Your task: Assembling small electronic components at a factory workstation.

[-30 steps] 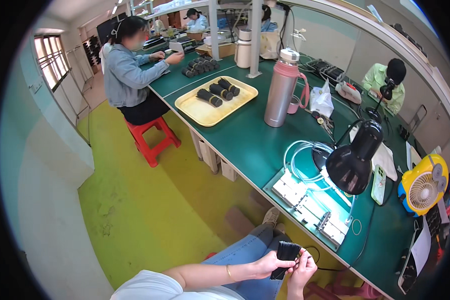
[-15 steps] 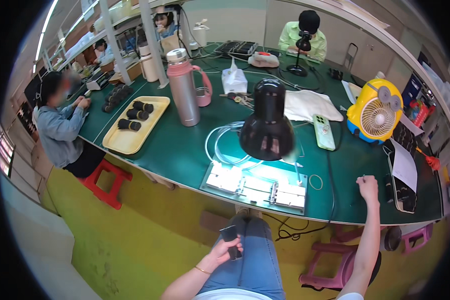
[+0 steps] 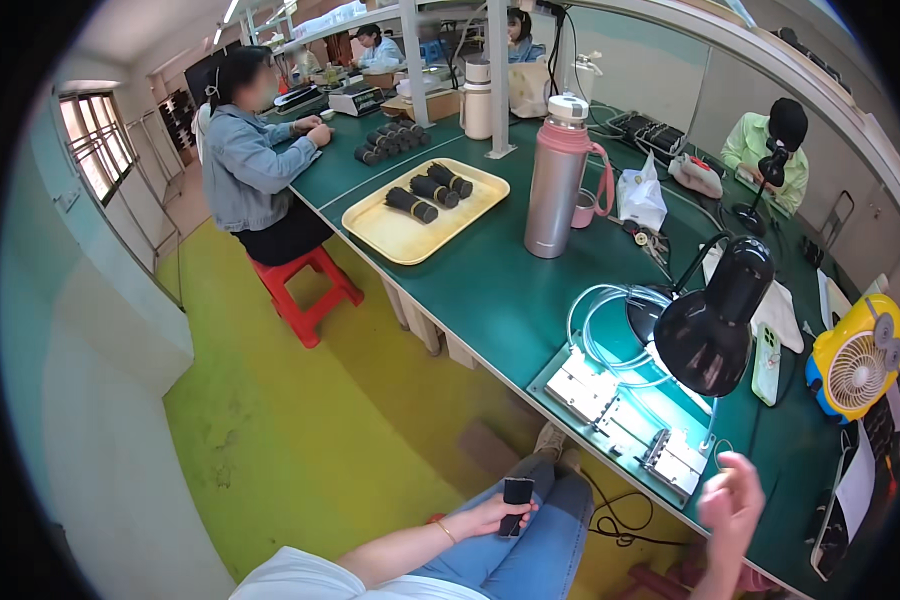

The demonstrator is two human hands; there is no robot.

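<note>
Your left hand (image 3: 494,514) is closed around a black bundle (image 3: 518,491), fingers wrapped over it above your jeans (image 3: 542,540). Its long axis runs roughly up and down in the view, across your fingers. It lies to the left of your right hand (image 3: 734,500), well apart from it. Your right hand is the nearer one to the thin loop (image 3: 716,452) at the tabletop (image 3: 490,300)'s near edge, just beyond its fingertips. Its fingers are half bent and blurred; whether they grip or touch anything, you cannot tell.
</note>
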